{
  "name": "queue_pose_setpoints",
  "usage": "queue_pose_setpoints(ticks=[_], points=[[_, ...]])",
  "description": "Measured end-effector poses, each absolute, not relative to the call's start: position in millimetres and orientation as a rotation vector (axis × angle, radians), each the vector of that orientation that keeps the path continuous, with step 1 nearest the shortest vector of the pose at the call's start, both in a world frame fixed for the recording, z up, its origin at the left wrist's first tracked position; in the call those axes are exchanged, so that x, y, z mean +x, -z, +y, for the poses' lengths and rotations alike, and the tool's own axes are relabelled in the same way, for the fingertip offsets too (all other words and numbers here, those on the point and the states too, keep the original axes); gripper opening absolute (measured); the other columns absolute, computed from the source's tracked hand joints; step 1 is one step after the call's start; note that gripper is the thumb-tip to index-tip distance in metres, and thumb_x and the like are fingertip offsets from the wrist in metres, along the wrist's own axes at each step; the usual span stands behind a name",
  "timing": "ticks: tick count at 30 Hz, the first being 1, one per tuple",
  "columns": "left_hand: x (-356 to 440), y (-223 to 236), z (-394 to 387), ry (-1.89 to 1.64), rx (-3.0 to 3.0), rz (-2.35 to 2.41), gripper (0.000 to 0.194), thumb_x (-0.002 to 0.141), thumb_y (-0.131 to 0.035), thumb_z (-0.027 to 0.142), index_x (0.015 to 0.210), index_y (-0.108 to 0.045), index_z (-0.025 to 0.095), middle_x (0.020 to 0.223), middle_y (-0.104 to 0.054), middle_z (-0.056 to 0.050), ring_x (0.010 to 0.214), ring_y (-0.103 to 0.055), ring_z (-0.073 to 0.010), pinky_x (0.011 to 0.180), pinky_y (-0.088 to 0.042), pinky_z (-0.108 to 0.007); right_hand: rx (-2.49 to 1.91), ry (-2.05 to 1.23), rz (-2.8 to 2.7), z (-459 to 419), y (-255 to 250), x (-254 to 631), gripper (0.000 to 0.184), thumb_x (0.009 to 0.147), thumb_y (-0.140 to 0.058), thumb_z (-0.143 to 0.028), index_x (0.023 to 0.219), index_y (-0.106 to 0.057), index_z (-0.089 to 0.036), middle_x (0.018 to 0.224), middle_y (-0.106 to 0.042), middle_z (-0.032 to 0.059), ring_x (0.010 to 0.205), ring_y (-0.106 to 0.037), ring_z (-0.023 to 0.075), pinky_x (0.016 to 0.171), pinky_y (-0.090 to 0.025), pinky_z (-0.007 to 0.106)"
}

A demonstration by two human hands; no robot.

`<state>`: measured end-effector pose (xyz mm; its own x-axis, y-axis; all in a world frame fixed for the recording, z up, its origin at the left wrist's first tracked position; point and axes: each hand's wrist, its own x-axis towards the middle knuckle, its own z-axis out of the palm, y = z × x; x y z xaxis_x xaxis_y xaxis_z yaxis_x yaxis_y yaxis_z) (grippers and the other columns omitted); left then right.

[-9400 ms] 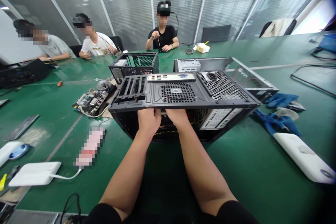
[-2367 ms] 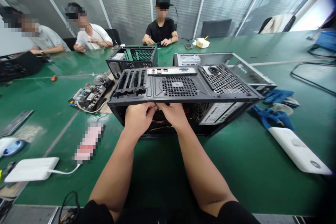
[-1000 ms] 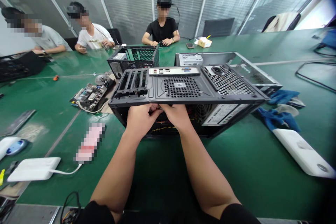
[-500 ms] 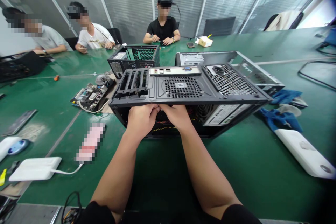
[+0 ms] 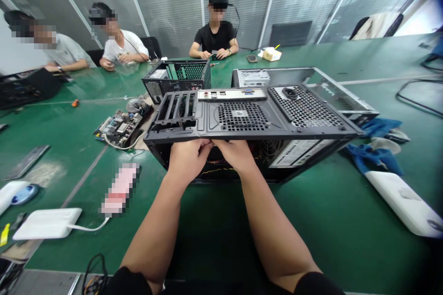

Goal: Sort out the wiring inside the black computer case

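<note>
A black computer case lies in front of me, its rear panel with vents and ports facing up and its open side towards me. My left hand reaches in under the panel's near edge, fingers curled, the tips close to the other hand. Beside it, my right hand also goes in under that edge, its fingers mostly hidden inside. Whatever the fingertips touch or grip in there is out of sight. To the right of my hands, a labelled power supply shows inside the case.
A bare motherboard lies to the left. Behind stand another black case and an open metal case. A pink phone is cabled to a white power bank. Blue gloves lie at right. Three people sit across the green table.
My hands stay inside the case with barely any movement. The view has shifted very slightly. Across the table, the person in white has brought a hand in towards the body.
</note>
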<state>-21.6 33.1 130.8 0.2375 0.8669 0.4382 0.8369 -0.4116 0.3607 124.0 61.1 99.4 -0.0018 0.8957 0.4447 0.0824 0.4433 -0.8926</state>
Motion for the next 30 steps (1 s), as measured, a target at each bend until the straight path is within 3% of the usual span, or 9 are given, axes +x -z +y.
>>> queue_pose_setpoints(ticks=[4, 11, 18, 21, 30], points=[[-21.5, -130.1, 34.3, -0.906, 2.447, 1.704, 0.014, 0.089, -0.058, 0.023, 0.081, -0.07, 0.019, 0.083, -0.075, -0.006, 0.079, -0.069, -0.0232, 0.069, -0.05, -0.033, -0.943, -0.814, -1.45, 60.3, -101.7, 124.9, 0.037, 0.084, -0.064, -0.037, 0.12, -0.068, -0.028, 0.118, -0.072, 0.0029, 0.126, -0.057, 0.0277, 0.111, -0.04, 0.048], [-21.0, -131.8, 35.1, -0.925, 2.436, 1.612, 0.016, 0.087, -0.06, 0.021, 0.075, -0.07, 0.019, 0.072, -0.073, -0.002, 0.072, -0.068, -0.0208, 0.071, -0.051, -0.033, -1.031, -0.828, -1.442, 61.0, -98.8, 128.8, 0.04, 0.083, -0.065, -0.037, 0.121, -0.068, -0.029, 0.119, -0.072, 0.0035, 0.123, -0.059, 0.0296, 0.109, -0.041, 0.051], [-21.5, -132.7, 36.1, -0.856, 2.518, 1.683, 0.018, 0.091, -0.054, 0.021, 0.09, -0.072, 0.019, 0.109, -0.073, -0.009, 0.099, -0.067, -0.0283, 0.091, -0.053, -0.045, -1.049, -0.826, -1.444, 60.5, -100.9, 129.0, 0.041, 0.084, -0.064, -0.037, 0.125, -0.066, -0.032, 0.12, -0.071, 0.0032, 0.125, -0.058, 0.0292, 0.111, -0.038, 0.054], [-21.5, -133.7, 36.2, -0.822, 2.538, 1.674, 0.02, 0.091, -0.053, 0.02, 0.095, -0.072, 0.02, 0.116, -0.071, -0.01, 0.106, -0.065, -0.0296, 0.094, -0.053, -0.047, -1.027, -0.819, -1.453, 60.5, -100.7, 128.2, 0.039, 0.084, -0.065, -0.037, 0.122, -0.067, -0.032, 0.118, -0.072, 0.003, 0.126, -0.057, 0.0287, 0.112, -0.037, 0.054], [-22.7, -127.6, 37.7, -0.858, 2.524, 1.646, 0.018, 0.091, -0.056, 0.023, 0.085, -0.073, 0.02, 0.098, -0.074, -0.007, 0.098, -0.067, -0.0288, 0.084, -0.053, -0.042, -1.027, -0.821, -1.466, 61.9, -99.1, 129.2, 0.026, 0.084, -0.064, -0.035, 0.107, -0.073, -0.028, 0.117, -0.072, 0.0029, 0.122, -0.059, 0.0282, 0.111, -0.038, 0.052]])
